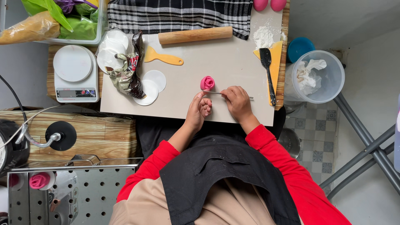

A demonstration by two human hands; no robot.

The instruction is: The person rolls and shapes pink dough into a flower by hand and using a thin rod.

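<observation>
Small pink dough piece rolled into a rose shape (207,83), resting on the pale beige work mat (216,62), just beyond the fingertips of both hands.

Thin straight metal rod (237,96) lying near-horizontal across the mat, long axis left to right; near end pointing toward the rose's base, far end projecting past the right hand toward the black spatula (268,75) on the yellow scraper (276,56).

Right hand (237,102): fingers closed down on the rod at mid-length, pinning or pinching it. Left hand (200,109): fingers curled, fingertips at the rod's near tip, directly below the rose; firm grasp or mere touch not discernible.

Rose up and slightly left of the grip, touching or nearly touching the left fingertips. Left hand the nearer of the two.

Wooden rolling pin (195,35) and orange plastic scraper (163,57) well apart, at the far edge of the mat. White paper discs (153,81) to the left.
</observation>
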